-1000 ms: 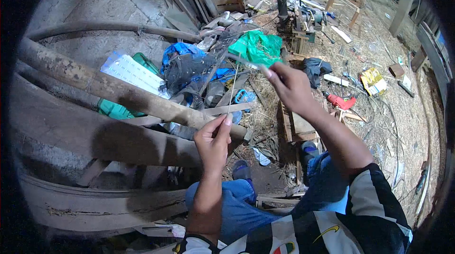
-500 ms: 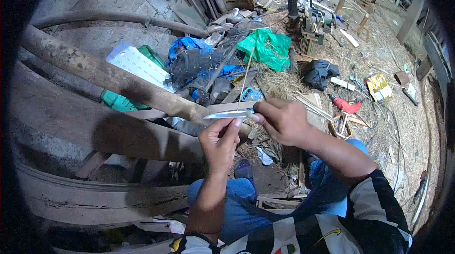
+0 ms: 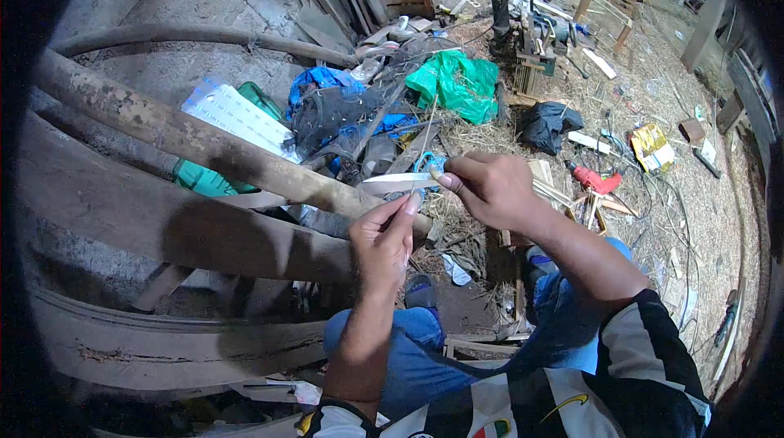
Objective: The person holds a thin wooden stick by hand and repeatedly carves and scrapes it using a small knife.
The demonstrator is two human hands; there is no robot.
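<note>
My right hand point(image 3: 494, 189) is closed round the handle of a knife point(image 3: 396, 184), whose bright blade points left. Across the blade runs a thin wooden stick point(image 3: 426, 134), reaching up and away towards the green plastic bag. Below the blade, my left hand point(image 3: 384, 234) pinches the near end of the stick between thumb and fingers. The knife handle is mostly hidden inside my right fist. The blade lies against the stick, just above my left thumb.
Wooden beams point(image 3: 163, 123) cross the left side. A green plastic bag point(image 3: 457, 85), a black bag point(image 3: 549, 127) and a red power drill point(image 3: 594, 179) with a cable lie on the straw-covered ground. A yellow packet point(image 3: 652, 148) is at the right.
My right hand and the knife have moved up slightly, farther from my left thumb along the stick. My left hand stays nearly in place, still pinching the stick.
</note>
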